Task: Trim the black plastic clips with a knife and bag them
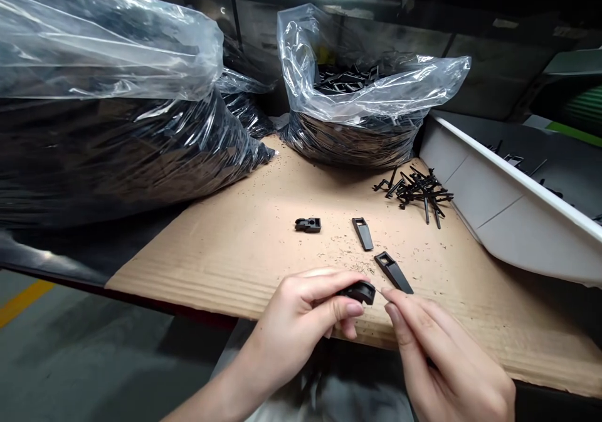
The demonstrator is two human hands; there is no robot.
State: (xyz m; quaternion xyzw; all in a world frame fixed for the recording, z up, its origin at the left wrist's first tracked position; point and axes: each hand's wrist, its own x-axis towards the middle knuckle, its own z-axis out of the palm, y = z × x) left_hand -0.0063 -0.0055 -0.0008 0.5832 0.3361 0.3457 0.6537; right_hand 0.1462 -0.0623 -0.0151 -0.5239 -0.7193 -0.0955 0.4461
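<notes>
Between the thumb and fingers of my left hand is a small black plastic part with a rounded end. Close to its right end, my right hand is pinched, fingertips together; a thin sliver seems to show at the tips, too small to name. Just beyond my hands, two flat tapered black pieces lie on the cardboard, a nearer one and a farther one, each with a square hole. To their left rests a black clip-like part.
A cardboard sheet covers the table, sprinkled with dark crumbs. Thin black pieces form a pile beside a pale bin holding more. A bulging plastic bag stands left; an open bag of black parts stands behind.
</notes>
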